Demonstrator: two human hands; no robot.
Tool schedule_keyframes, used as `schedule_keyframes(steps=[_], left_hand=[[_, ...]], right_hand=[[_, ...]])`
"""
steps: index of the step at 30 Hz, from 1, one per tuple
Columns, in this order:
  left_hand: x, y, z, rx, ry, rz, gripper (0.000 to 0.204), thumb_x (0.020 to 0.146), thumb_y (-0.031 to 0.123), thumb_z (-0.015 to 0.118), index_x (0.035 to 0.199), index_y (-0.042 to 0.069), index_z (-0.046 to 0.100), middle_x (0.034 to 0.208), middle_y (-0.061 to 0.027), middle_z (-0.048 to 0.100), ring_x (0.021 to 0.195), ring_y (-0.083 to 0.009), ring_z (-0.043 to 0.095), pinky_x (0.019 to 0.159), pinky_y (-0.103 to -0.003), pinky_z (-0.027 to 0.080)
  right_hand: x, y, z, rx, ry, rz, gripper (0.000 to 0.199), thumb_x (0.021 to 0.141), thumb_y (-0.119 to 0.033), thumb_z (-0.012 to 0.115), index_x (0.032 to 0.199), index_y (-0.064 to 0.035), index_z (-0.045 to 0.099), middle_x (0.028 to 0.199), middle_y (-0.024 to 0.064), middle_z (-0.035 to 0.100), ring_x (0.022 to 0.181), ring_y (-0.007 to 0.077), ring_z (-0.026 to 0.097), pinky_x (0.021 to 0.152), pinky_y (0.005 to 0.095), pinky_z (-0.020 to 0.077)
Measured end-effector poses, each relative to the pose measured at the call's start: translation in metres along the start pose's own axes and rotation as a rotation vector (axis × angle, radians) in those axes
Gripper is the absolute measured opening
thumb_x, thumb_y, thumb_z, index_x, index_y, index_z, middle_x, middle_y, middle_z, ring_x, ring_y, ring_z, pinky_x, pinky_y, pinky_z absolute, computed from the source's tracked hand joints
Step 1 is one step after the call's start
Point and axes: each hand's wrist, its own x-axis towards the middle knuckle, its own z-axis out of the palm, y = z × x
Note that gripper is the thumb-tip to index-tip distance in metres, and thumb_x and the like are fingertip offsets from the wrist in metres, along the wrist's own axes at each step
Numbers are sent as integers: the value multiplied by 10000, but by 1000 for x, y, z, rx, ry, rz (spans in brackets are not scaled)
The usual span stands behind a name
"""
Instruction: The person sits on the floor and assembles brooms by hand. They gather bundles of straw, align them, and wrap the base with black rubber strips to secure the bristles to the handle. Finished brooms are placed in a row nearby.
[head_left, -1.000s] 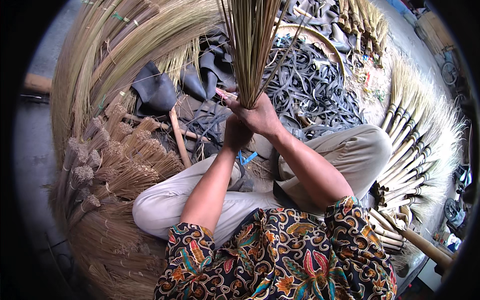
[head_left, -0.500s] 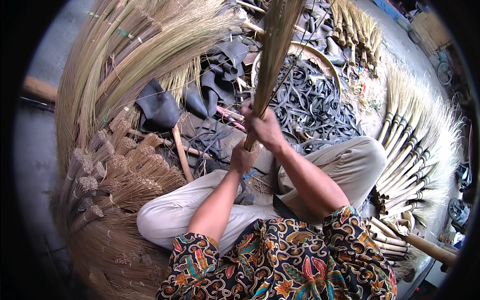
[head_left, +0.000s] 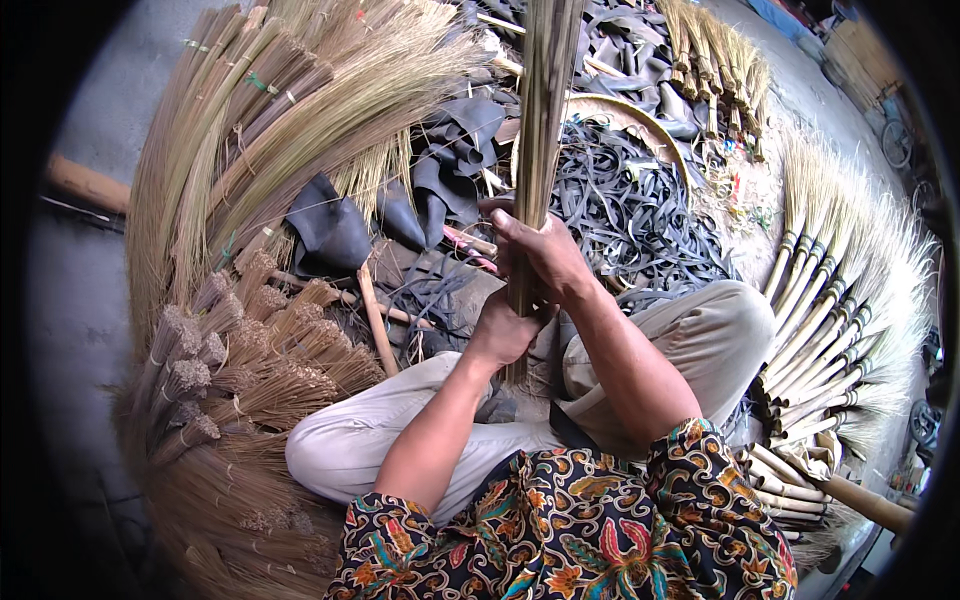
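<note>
A long bundle of broom straw (head_left: 545,110) stands almost upright in front of me, its top running out of the picture. My left hand (head_left: 508,328) is wrapped round its lower part, and the cut ends show just below that fist. Higher up, my right hand (head_left: 548,255) closes round the same bundle, with the thumb lying across the stalks. Some of the right fingers are hidden behind the straw. Behind my hands lies a heap of black rubber strips (head_left: 630,200) in a round woven tray (head_left: 655,128).
Tall bundles of straw (head_left: 300,120) and shorter tied bundles (head_left: 215,370) lie on my left. Finished brooms (head_left: 825,310) fan out on my right, and more straw bundles (head_left: 715,60) lie far right. Black rubber sheets (head_left: 330,230) and a wooden stick (head_left: 377,320) lie ahead.
The straw bundle has gone from leaning right to nearly upright. My left hand has dropped slightly and moved right, and the stalk ends now stick out below it.
</note>
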Motion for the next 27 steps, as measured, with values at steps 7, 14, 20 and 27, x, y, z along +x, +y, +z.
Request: schedule_keyframes(steps=[7, 14, 20, 27], left_hand=[[2, -9, 4, -10, 107, -175, 113, 909, 133, 686, 906, 23, 660, 712, -62, 661, 568, -171, 632, 552, -338, 515], [2, -17, -9, -95, 0, -271, 151, 866, 138, 692, 814, 4, 644, 673, -48, 632, 507, -131, 586, 470, -320, 449], [4, -17, -12, 543, 180, -163, 409, 874, 301, 747, 1142, 9, 645, 982, -266, 724, 1009, -468, 685, 825, -508, 548], [-1, 21, -72, 695, 196, -10, 346, 885, 238, 718, 1146, 23, 641, 1025, -258, 722, 1008, -461, 683, 837, -503, 546]], right_hand=[[2, 12, -3, -106, 136, 22, 346, 971, -286, 746, 747, -95, 565, 545, -18, 493, 416, 106, 435, 401, 291, 355], [3, 21, -2, 188, 24, 208, 361, 992, -293, 726, 1244, -47, 648, 635, -6, 529, 451, 104, 426, 430, 287, 360], [8, 34, 15, 140, 213, 177, 185, 989, -223, 733, 1008, -76, 621, 580, -42, 452, 418, 96, 387, 401, 295, 351], [28, 29, 60, 334, 189, 53, 217, 1019, -275, 696, 1042, -68, 636, 558, -44, 432, 408, 95, 412, 394, 281, 375]])
